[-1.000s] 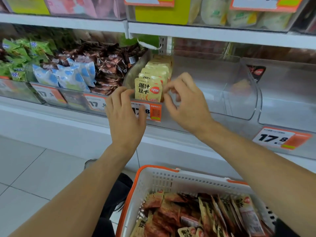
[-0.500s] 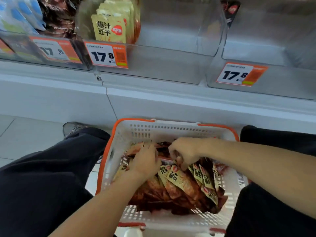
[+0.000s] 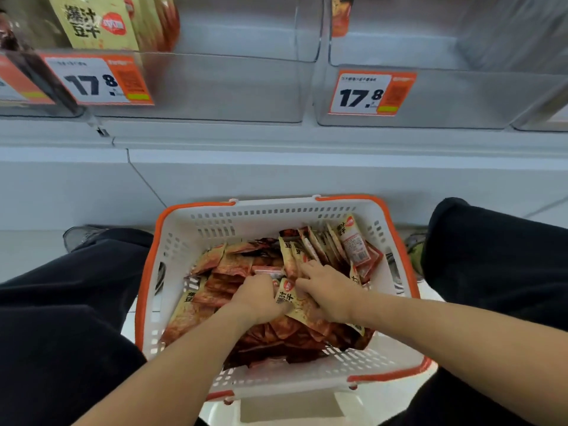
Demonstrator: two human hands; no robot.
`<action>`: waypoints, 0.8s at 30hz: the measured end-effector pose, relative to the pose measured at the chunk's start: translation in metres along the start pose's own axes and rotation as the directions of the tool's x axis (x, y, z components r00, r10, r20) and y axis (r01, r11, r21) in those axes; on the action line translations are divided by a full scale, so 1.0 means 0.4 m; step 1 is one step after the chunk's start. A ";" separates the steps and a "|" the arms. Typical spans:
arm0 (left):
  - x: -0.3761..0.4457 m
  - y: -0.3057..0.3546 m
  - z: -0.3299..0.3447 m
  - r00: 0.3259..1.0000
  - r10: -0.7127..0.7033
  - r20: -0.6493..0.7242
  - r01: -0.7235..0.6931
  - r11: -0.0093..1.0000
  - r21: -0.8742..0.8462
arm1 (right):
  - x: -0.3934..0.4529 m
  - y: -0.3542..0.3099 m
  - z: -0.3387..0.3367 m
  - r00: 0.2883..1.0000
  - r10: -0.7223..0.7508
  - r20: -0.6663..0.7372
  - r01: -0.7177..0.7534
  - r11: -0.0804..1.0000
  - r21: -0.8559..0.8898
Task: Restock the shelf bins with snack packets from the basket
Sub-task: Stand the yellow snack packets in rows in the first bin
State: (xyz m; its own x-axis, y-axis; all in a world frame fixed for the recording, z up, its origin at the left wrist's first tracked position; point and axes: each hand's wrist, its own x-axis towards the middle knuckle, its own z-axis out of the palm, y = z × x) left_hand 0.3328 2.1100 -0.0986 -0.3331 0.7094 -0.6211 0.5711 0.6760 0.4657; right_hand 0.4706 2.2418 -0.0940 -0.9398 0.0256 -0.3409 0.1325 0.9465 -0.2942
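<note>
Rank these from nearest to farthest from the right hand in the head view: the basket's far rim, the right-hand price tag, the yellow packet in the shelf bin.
From the right hand:
1. Basket's far rim, just ahead.
2. Right-hand price tag, above on the bin front.
3. Yellow packet, upper left in its bin.

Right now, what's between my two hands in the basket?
In the head view, a yellow snack packet lies between the left hand and the right hand, both resting on the pile in the basket.
</note>
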 end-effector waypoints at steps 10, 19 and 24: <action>0.019 0.059 -0.086 0.997 -0.052 0.058 0.055 0.997 -0.059 | -0.008 -0.008 0.005 0.982 0.089 -0.165 -0.047 0.968 0.246; -0.037 0.106 -0.396 0.961 0.216 0.171 -0.258 0.923 0.286 | 0.050 -0.049 -0.142 0.813 0.372 -0.449 -0.031 0.797 0.603; -0.095 0.127 -0.581 0.935 0.343 0.087 -0.348 0.937 0.045 | 0.073 -0.088 -0.346 0.810 0.394 -0.434 0.037 0.704 0.709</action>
State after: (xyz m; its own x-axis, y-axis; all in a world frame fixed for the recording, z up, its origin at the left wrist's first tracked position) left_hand 0.2003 2.1637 0.0952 -0.0505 0.8780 -0.4759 0.6844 0.3775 0.6238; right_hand 0.3948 2.2536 0.0302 -0.8459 0.5333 -0.0051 0.2821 0.4395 -0.8528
